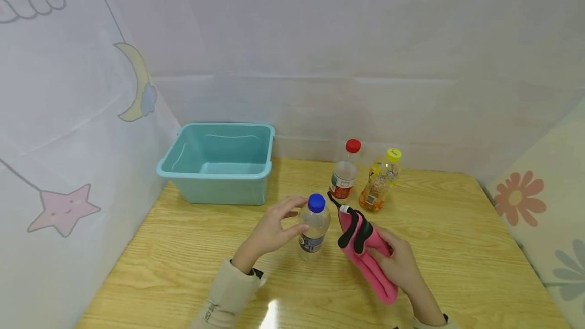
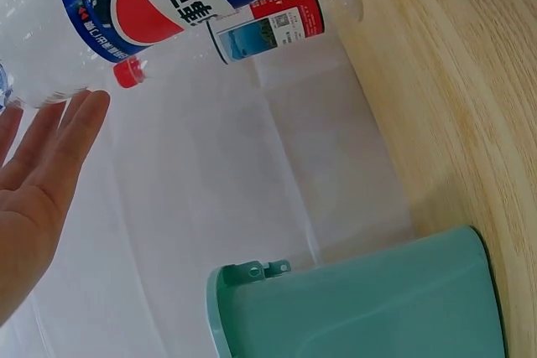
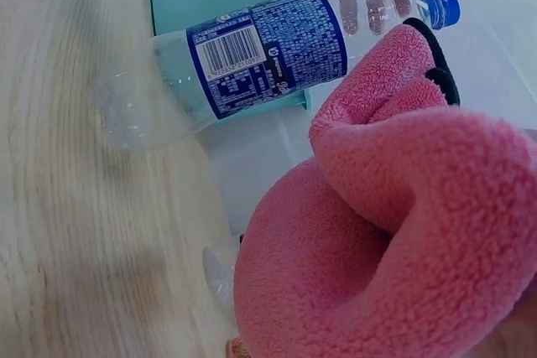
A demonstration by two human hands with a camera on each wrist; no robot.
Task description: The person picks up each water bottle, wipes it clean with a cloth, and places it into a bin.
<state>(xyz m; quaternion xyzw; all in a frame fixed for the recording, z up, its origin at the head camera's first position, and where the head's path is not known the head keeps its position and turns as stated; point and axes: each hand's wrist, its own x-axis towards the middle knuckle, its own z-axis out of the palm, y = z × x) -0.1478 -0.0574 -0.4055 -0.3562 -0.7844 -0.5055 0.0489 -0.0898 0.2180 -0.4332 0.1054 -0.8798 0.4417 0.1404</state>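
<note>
An upright clear plastic bottle (image 1: 314,230) with a blue cap and a blue label stands on the table in front of me. Beside it is my left hand (image 1: 275,225), fingers fairly straight and thumb apart, near the upper part of the bottle. The left wrist view shows those fingers (image 2: 71,136) close to the bottle; whether they touch it I cannot tell. My right hand (image 1: 396,263) grips a folded pink fleecy cloth (image 1: 365,255) with black edging and a black loop. In the right wrist view the cloth (image 3: 361,232) covers most of that hand.
A teal plastic basin (image 1: 224,187) sits at the back left of the wooden table (image 1: 183,263). Behind the blue-capped bottle stand a red-capped bottle (image 1: 344,179) and a yellow-capped bottle (image 1: 378,187). A pale printed sheet (image 1: 311,39) hangs around the table.
</note>
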